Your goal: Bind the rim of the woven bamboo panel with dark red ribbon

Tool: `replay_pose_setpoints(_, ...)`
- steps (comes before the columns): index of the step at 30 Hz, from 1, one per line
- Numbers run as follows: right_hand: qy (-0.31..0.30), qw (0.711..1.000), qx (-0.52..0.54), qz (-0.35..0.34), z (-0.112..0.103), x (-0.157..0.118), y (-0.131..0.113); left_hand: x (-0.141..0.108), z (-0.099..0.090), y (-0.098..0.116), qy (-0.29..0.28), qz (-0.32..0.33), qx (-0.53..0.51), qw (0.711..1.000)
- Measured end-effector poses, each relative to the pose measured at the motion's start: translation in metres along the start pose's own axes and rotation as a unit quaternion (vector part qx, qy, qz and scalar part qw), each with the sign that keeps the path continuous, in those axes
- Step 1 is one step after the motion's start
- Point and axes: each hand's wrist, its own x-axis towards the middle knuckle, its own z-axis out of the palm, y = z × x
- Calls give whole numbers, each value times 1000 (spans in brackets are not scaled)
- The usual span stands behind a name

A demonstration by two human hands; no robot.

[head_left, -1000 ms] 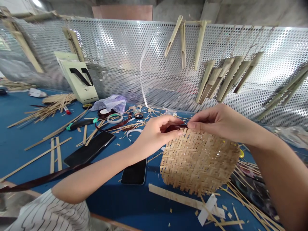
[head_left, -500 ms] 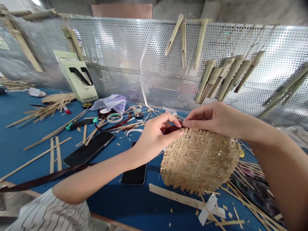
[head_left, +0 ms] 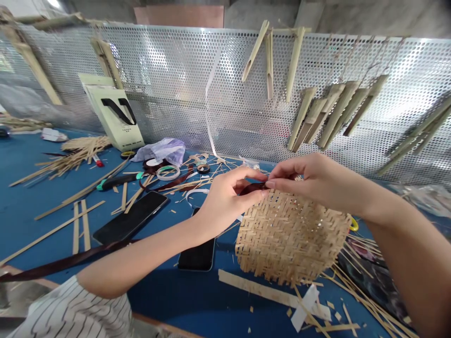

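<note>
A flat woven bamboo mat (head_left: 291,239) with a herringbone pattern is raised at its top edge between my hands. My left hand (head_left: 229,197) and my right hand (head_left: 310,180) pinch a dark brown ribbon (head_left: 252,188) against that edge. Their fingertips nearly meet, and they hide part of the rim. A long stretch of similar ribbon (head_left: 70,262) runs past my left forearm towards the table's front edge.
The blue worktable (head_left: 155,300) holds several bamboo strips, tape rolls (head_left: 168,172), a plastic bag (head_left: 162,152), and two phones (head_left: 130,218) (head_left: 196,249). A perforated metal panel (head_left: 225,94) stands behind, with bamboo pieces hanging on it.
My right hand has shifted slightly down and left along the mat's top edge. My fingers have closed in around the ribbon, and the mat sits a little differently.
</note>
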Motion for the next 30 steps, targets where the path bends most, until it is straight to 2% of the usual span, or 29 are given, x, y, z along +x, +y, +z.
replay_pose_setpoints(4,38,999,-16,1,3,-2,2,2,-1,1,9,21,39,999)
replay_pose_setpoints(13,57,998,34,0,1,-10,12,5,-10,5,-54,22,116,991)
replay_pose_setpoints(16,40,998,48,-7,-2,-13,13,7,-13,9,-83,27,154,984)
replay_pose_setpoints(21,26,999,33,5,-5,-16,11,9,-21,16,-146,80,252,953)
replay_pose_setpoints(25,27,999,38,-11,-6,-17,9,7,-26,24,-172,122,324,922)
replay_pose_setpoints(27,26,999,34,-15,-6,-17,8,6,-27,28,-184,113,312,925)
replay_pose_setpoints(30,25,999,28,-19,-6,-16,7,6,-25,30,-173,88,235,952)
